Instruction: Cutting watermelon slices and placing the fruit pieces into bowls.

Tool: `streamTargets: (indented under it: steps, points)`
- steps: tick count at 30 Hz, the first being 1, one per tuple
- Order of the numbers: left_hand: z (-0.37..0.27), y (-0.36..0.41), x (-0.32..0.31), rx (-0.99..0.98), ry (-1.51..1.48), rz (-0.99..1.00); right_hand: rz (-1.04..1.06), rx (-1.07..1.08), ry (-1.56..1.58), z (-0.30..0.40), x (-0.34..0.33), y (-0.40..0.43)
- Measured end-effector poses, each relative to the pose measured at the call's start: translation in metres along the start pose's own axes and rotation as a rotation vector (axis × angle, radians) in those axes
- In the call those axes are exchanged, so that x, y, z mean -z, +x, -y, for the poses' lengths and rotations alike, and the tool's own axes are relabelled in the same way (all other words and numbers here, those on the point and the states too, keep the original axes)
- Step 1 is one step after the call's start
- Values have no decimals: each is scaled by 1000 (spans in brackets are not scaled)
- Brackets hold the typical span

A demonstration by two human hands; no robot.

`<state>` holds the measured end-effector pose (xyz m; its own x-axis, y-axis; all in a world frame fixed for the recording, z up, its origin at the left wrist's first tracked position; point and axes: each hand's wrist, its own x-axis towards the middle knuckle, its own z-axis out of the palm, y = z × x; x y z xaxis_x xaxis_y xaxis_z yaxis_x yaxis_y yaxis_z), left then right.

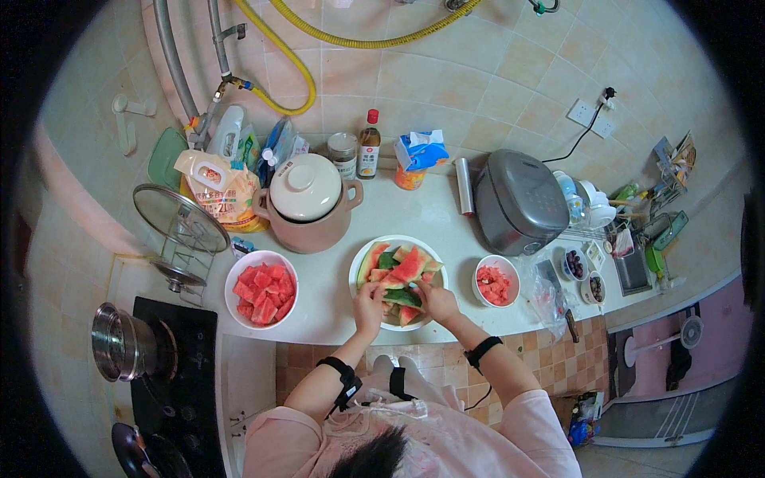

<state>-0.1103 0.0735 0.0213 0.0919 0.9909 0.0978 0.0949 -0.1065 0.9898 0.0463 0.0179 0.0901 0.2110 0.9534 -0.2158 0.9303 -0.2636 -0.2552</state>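
A white plate (354, 281) on the counter is heaped with watermelon rinds (411, 264), some with red flesh and some green side up. Over its near half, my left hand (369, 308) and my right hand (439, 303) pinch opposite ends of one rind piece (393, 284). The fingertips partly hide that piece. To the left stands a white bowl (229, 299) of red watermelon chunks (266, 293). A smaller white bowl (516, 281) on the right holds smaller watermelon bits (493, 285).
Behind the plate are a lidded pot (311, 221), a sauce bottle (369, 146) and a rice cooker (520, 200). A knife (556, 293) lies by a plastic bag (532, 287) at right, its handle past the counter edge. A cooktop (179, 382) with a steel pot (122, 343) is at left.
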Motion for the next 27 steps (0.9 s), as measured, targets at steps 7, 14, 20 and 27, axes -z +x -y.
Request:
streamTargets:
  steps: [7, 14, 20, 27]
  points:
    - [-16, 7, 2, 16, 225, 184, -104, -17, 291, -35, -29, 20]
    - [-10, 26, 4, -86, 178, 188, 69, -270, 889, -30, 11, 12]
    - [-14, 32, -5, -92, 185, 310, -206, -170, 446, -55, 28, 12]
    - [-14, 35, 8, -18, 209, 279, -177, -178, 458, -47, 23, 12]
